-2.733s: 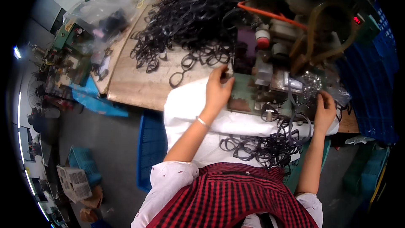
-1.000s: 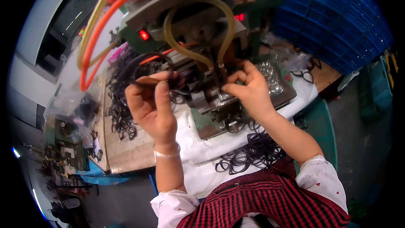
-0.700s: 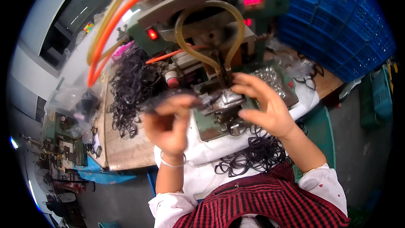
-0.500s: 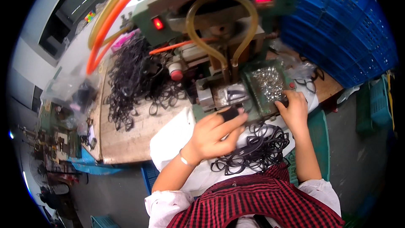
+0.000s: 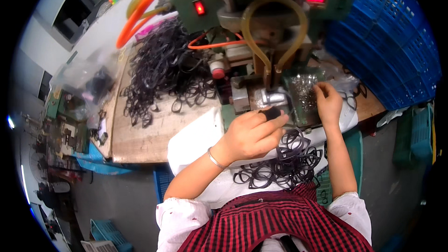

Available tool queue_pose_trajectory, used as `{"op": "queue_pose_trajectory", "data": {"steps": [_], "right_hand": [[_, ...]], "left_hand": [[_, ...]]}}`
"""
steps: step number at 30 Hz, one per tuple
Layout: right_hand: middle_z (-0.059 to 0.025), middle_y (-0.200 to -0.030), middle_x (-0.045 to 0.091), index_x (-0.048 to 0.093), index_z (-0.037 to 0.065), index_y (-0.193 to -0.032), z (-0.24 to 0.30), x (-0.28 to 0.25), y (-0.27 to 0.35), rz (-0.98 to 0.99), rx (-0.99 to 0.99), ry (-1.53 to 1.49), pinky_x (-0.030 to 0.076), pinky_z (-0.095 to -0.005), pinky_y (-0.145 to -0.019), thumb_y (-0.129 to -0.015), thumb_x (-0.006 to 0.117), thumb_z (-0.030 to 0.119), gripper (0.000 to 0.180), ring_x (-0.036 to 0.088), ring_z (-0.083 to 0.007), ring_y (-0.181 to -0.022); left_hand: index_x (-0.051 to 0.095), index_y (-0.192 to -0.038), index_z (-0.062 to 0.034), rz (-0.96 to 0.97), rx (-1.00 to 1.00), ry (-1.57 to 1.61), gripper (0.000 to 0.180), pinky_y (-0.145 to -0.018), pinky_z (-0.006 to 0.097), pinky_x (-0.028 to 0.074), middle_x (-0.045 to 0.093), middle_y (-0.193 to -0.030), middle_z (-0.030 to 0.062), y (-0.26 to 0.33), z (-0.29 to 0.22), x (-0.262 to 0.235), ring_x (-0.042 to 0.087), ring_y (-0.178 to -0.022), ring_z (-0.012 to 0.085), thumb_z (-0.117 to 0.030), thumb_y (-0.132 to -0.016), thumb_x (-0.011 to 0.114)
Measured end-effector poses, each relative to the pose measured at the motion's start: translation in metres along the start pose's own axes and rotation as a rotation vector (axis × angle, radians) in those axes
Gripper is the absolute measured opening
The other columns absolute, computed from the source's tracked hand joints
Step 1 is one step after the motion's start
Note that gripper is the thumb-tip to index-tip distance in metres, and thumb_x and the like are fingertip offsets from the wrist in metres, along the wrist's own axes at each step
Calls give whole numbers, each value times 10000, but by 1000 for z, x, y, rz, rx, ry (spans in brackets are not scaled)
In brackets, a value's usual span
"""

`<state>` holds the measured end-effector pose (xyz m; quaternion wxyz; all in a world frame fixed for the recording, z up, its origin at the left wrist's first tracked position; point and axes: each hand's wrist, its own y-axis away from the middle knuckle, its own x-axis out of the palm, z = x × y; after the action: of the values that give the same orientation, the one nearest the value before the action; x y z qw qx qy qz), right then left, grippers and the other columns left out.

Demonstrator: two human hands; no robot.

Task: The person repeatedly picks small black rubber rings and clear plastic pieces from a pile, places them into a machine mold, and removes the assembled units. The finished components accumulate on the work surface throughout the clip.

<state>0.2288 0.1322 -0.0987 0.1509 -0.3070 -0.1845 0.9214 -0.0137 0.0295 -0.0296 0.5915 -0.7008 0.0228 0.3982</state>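
Compared with half a second ago, the left hand (image 5: 252,135) now pinches a black eyeglass frame (image 5: 272,112) at the green machine (image 5: 261,14) at frame centre, while the right hand (image 5: 328,102), fingers curled together, dips into the tray of small metal parts (image 5: 303,91), suggesting another frame is being loaded.

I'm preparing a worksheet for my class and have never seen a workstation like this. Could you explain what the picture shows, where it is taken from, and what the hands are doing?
The camera sits on the worker's head, looking down. A green bench machine with looping hoses stands on a wooden table. The left hand holds a black eyeglass frame at the machine's base. The right hand reaches into a tray of small metal parts. A big pile of black frames lies on the table; more frames lie on the lap.
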Motion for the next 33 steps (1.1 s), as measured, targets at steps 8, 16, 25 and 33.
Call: {"op": "queue_pose_trajectory", "data": {"steps": [8, 16, 25, 33], "right_hand": [[-42, -826, 677, 675, -10, -970, -16, 0, 19, -30, 139, -352, 471, -223, -702, -861, 691, 83, 144, 606, -88, -774], [-22, -902, 663, 675, -15, -991, 16, -21, 27, 157, 40, -480, 456, -215, -788, -847, 672, 9, 146, 587, -90, -850], [-60, -882, 694, 689, -1, -942, 27, -2, 23, 157, -7, -291, 469, -245, -799, -817, 673, 39, 133, 628, -129, -840], [-58, -892, 673, 701, -9, -920, 36, -47, 39, 260, 7, -463, 476, -256, -792, -796, 675, -14, 127, 621, -135, -848]], "left_hand": [[622, -1022, -56, -140, -334, -87, 344, -968, 484, 459, 660, -1140, 147, 65, -40, -5, 641, -1079, 325, -27, -701, 743], [656, -999, -10, 98, -1110, -566, 176, -824, 396, 475, 648, -1020, 167, 140, 64, -90, 596, -956, 343, -49, -831, 621], [649, -1000, -40, 337, -969, -765, 220, -752, 443, 505, 618, -1006, 146, 162, 132, -8, 599, -891, 337, -67, -786, 606], [678, -924, -16, 340, -1333, -355, 147, -690, 377, 485, 646, -872, 162, 183, 87, -88, 626, -773, 320, -100, -803, 665]]}}
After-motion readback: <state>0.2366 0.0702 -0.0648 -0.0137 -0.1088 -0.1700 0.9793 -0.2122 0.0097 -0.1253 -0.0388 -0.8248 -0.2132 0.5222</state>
